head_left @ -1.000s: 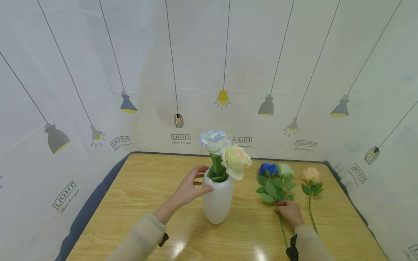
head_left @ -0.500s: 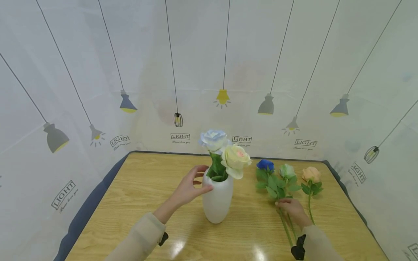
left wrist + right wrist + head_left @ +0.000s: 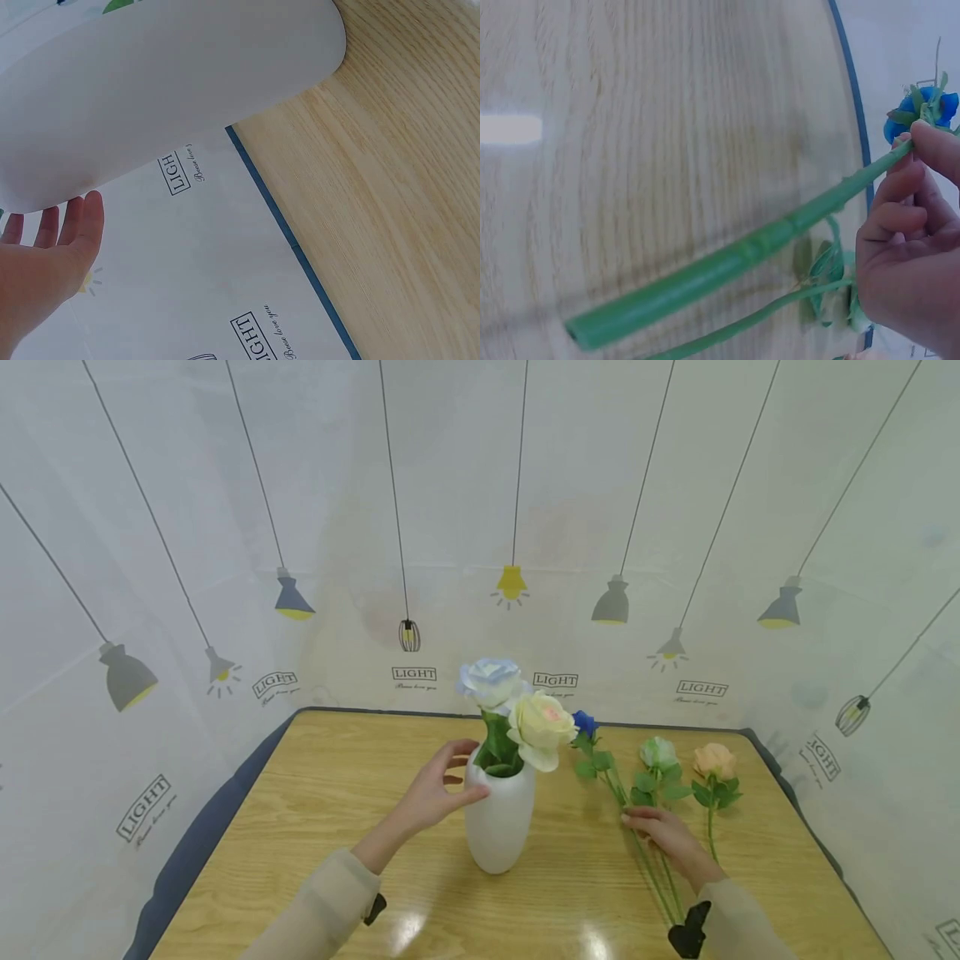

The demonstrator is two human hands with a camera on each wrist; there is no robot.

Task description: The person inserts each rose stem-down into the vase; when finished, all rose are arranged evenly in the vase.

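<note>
The vase looks smooth and matt, the wood-grained table glossy.

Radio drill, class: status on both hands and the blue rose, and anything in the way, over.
Left hand holding white vase near its rim. Right hand pinching blue rose by the stem. Possible snag: cream rose leaning over vase's right rim.

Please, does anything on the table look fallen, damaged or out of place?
Nothing stands out. The white vase stands upright, steadied by the left hand. The right hand pinches the blue rose by its stem. The pale green rose and peach rose lie on the table. I see no spill or break.
</note>
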